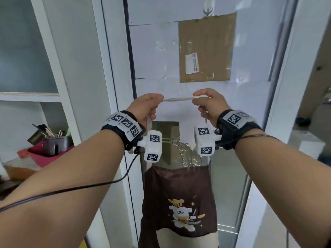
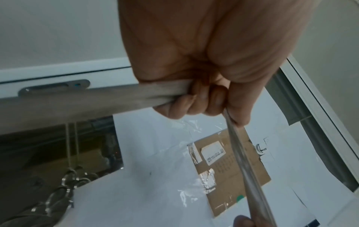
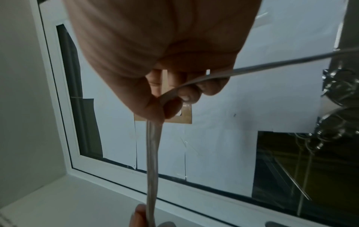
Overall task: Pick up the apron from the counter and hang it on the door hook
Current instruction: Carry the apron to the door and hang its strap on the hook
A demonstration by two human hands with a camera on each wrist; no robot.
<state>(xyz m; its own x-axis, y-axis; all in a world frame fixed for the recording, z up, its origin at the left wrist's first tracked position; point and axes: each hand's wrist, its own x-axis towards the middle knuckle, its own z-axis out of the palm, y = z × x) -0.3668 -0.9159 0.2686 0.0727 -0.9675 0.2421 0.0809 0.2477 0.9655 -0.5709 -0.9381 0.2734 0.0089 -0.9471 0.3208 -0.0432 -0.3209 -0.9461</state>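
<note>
A brown apron [image 1: 179, 203] with a cartoon chef print hangs in front of the door, below my hands. Its beige neck strap [image 1: 178, 99] is stretched level between them at chest height. My left hand [image 1: 148, 108] grips the strap's left end in a fist, and the left wrist view shows the fingers [image 2: 182, 106] curled round the strap [image 2: 97, 98]. My right hand [image 1: 209, 104] pinches the right end, thumb on top, with the strap [image 3: 153, 161] running down from it. A small white hook [image 1: 208, 10] sits on the door above the cardboard, well above the strap; the hook [image 2: 260, 148] also shows beside the cardboard.
The door is covered with white paper sheets and a taped cardboard sheet [image 1: 206, 49]. A metal wire rack [image 1: 188, 154] shows through the uncovered glass. On the left, a shelf carries a red tray [image 1: 37, 154] and a dark cup of utensils [image 1: 53, 144]. An open passage lies at right.
</note>
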